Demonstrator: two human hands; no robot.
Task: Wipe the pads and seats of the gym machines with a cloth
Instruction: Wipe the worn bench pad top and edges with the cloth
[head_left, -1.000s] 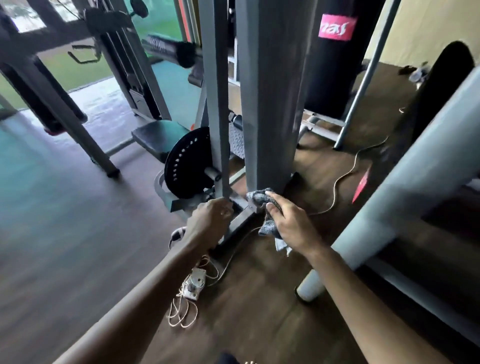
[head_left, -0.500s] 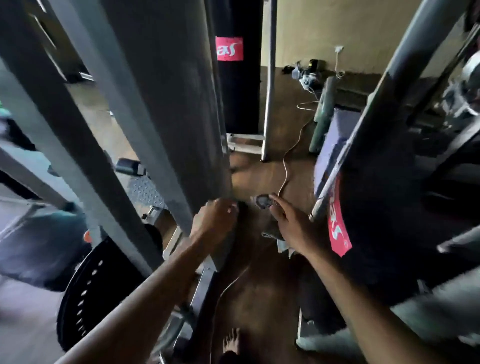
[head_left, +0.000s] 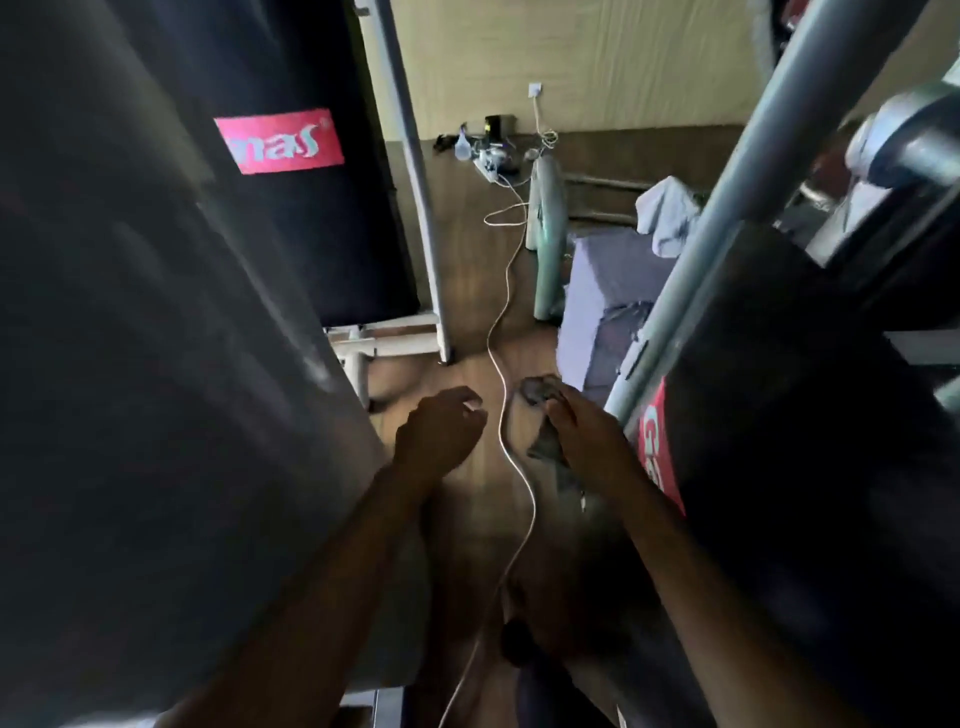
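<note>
Wood floor (head_left: 467, 270), white cable (head_left: 500, 338); right hand (head_left: 587, 441) fingers (head_left: 563, 410) grip grey cloth (head_left: 540, 389); left hand (head_left: 436, 436) loosely curled, empty.

Cloth (head_left: 536, 389) mostly hidden under right hand (head_left: 587, 441). Label (head_left: 655, 441) on pad (head_left: 779, 415) partly covered by the forearm, unreadable. Post (head_left: 130, 364) blurred, cut off at left edge. Clutter (head_left: 488, 150) by wall too small to identify.

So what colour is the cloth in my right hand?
Dark grey cloth, seen in the head view, held by the right hand.

Pink label (head_left: 280, 141) "mas" on black punching bag (head_left: 332, 249), red pad label (head_left: 657, 447) unreadable
</note>
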